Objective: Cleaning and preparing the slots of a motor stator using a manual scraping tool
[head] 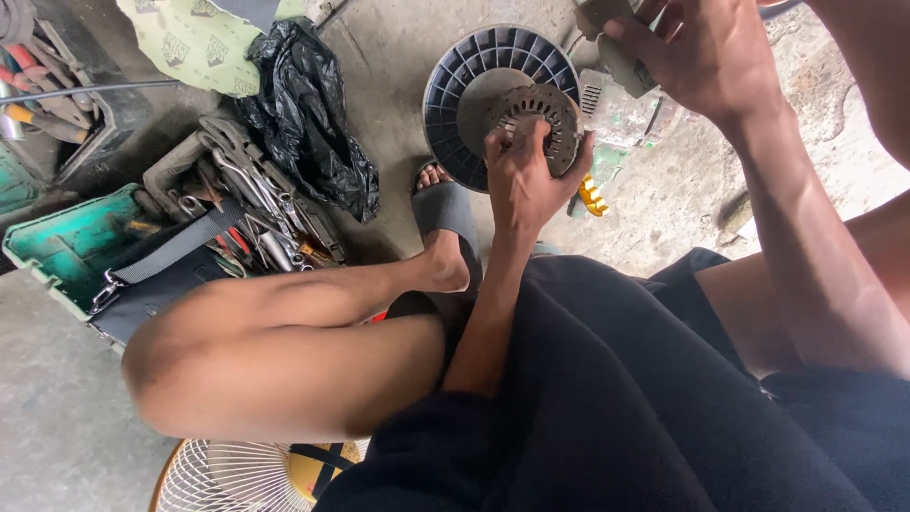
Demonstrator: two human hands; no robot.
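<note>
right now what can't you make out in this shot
- Right hand, head view: the grey tool it grips is cut off by the top edge.
- Metal ring: the left hand covers its lower part.
- Fan grille: cut off by the bottom edge.
- Tools in the bag: too jumbled to tell apart.

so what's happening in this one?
A person sits on a concrete floor with legs crossed. The left hand grips a round slotted metal ring, resting against a dark finned round housing. The right hand holds a grey-green tool just above them, its working end out of view. An open bag of wrenches and pliers lies to the left, and a wire fan guard sits by the knee.
</note>
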